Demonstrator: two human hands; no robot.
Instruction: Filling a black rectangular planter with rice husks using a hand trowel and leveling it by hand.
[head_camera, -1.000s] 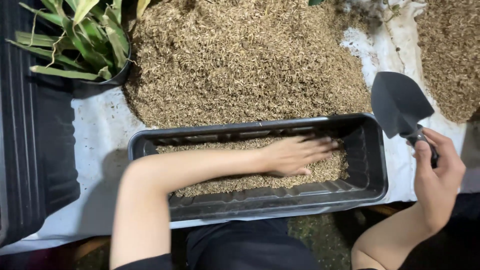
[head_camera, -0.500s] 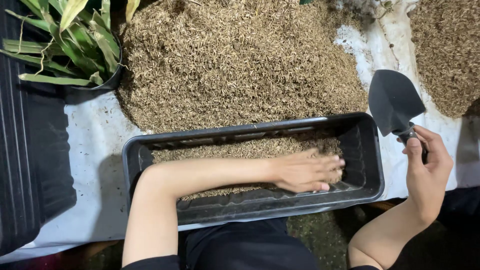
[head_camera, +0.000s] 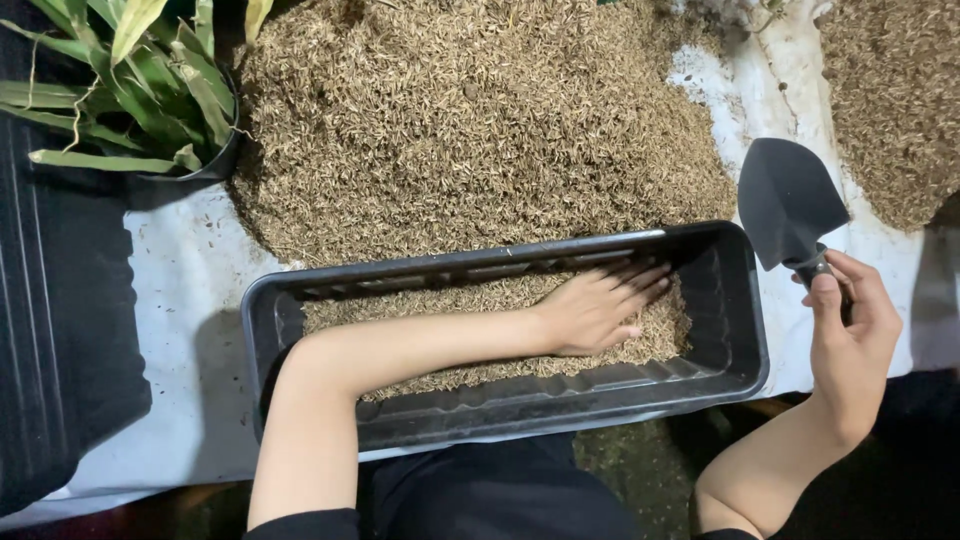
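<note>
While the left hand lay flat inside the long black plastic planter trough, its fingers were spread apart and pressed palm-down on the layer of tan husk-like filling that covered the trough's floor. It gripped nothing. The forearm ran along the trough from its left end, so the hand rested near the right end, fingertips close to the far wall.

The right hand was closed around the handle of a small black metal hand trowel, holding it upright just outside the trough's right end, blade up and empty, above the white sheet that covered the work surface.

A likely slip, as I judged it, was the trough tipping toward the person: its near wall sat at the very edge of the surface, and the hand bore down inside it. Husk could also spill over the low rim if the flat hand pushed it sideways. The trowel's blade stood near the trough's corner and might knock it.

Behind the trough a large heap of the same tan husk touched its far wall; a second heap lay at the far right, and a green-leaved potted plant stood at the far left.
</note>
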